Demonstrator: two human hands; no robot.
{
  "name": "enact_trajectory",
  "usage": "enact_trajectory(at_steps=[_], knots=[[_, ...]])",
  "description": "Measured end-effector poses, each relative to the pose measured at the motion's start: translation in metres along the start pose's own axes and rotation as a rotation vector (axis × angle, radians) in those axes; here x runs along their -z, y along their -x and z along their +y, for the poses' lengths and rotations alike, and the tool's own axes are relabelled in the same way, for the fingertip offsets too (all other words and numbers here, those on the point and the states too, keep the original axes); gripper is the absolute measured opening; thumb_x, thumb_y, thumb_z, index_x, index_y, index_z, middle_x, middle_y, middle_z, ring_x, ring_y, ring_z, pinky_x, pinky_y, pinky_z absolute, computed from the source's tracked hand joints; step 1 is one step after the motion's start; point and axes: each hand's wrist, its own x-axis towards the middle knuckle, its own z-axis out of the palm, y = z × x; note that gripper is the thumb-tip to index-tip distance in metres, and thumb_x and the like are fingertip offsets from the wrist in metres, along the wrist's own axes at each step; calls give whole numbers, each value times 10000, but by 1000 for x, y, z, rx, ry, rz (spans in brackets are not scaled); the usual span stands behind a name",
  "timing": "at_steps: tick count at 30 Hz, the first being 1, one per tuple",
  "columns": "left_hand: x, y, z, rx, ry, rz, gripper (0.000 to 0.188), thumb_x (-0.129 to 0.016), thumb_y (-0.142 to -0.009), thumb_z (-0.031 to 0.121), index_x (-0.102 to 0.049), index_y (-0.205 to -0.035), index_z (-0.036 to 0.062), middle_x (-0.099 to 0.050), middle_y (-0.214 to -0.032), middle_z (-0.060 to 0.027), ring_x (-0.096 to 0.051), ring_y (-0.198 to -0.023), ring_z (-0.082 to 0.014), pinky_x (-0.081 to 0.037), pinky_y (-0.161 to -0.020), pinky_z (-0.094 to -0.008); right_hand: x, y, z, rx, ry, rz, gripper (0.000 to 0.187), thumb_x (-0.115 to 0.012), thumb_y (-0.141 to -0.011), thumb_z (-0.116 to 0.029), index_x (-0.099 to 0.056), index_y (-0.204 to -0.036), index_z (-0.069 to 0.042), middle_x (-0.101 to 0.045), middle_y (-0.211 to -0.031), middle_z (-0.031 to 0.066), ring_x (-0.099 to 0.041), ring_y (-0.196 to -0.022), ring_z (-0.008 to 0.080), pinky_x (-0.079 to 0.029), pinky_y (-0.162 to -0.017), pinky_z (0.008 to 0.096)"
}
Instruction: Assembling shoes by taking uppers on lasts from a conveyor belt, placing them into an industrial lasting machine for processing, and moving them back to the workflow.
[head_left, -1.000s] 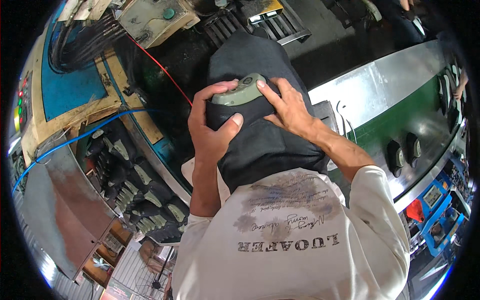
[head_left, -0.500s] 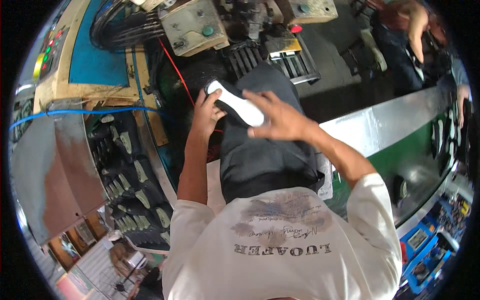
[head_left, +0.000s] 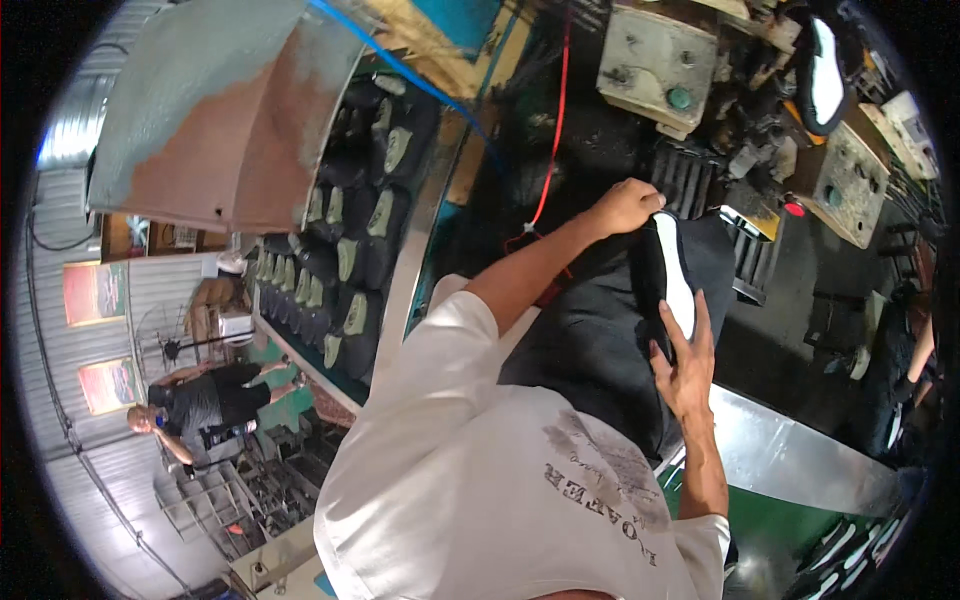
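A black shoe with a white underside lies lengthwise above my lap, white face up. At its far end my left hand is closed, the fingers bent around the tip. My right hand grips the near end, with thumb and fingers along its two sides. The black cloth over my legs is right under the shoe. Another black shoe with a white underside sits up on the machine at the far right.
A machine with a beige control box and slatted metal grate stands ahead. Left, a rack holds several black shoes with pale green parts beside a rusty hood. A metal-edged green conveyor lies right. Other people stand left and right.
My view has turned to the left and tilted. The shoe has swung to point more straight ahead. My left hand stays at its far end, and my right hand now grips the near end.
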Motion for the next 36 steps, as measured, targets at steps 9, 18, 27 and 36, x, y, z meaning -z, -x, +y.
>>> enact_trajectory(at_steps=[9, 18, 27, 36], knots=[[38, -193, 162, -136, 457, 157, 529, -700, -1038, 467, -685, -1351, 40, -750, -1190, -124, -686, -1117, -250, -505, -1043, -426, 113, 22, 58, -351, 99, 358, 668, -820, -849, -133, -654, -1492, -212, -308, -1662, 354, -463, -1451, 547, -465, -1159, 565], [7, -279, 258, 146, 955, -385, 414, -754, -989, 310, -660, -1310, 68, -753, -1183, -113, -741, -1024, -240, -613, -952, -420, 213, -114, 67, -193, 384, 506, 758, -833, -840, -170, -590, -1538, -336, -357, -1627, 344, -553, -1347, 510, -517, -1117, 544], [97, -46, 176, -21, 1097, -201, 766, -703, -981, 424, -408, -1592, 69, -623, -1398, -189, -663, -1221, -361, -579, -1030, -552, 191, -303, 93, -130, 427, 550, 721, -754, -938, -277, -481, -1594, -398, -295, -1628, 378, -623, -1109, 561, -601, -926, 575], [98, 79, 70, 156, 1232, -65, 681, -648, -987, 424, -436, -1578, 160, -620, -1342, -156, -680, -1142, -402, -603, -946, -662, 146, -313, 83, -205, 456, 589, 710, -734, -948, -289, -472, -1597, -413, -237, -1654, 387, -614, -1068, 554, -604, -882, 568]])
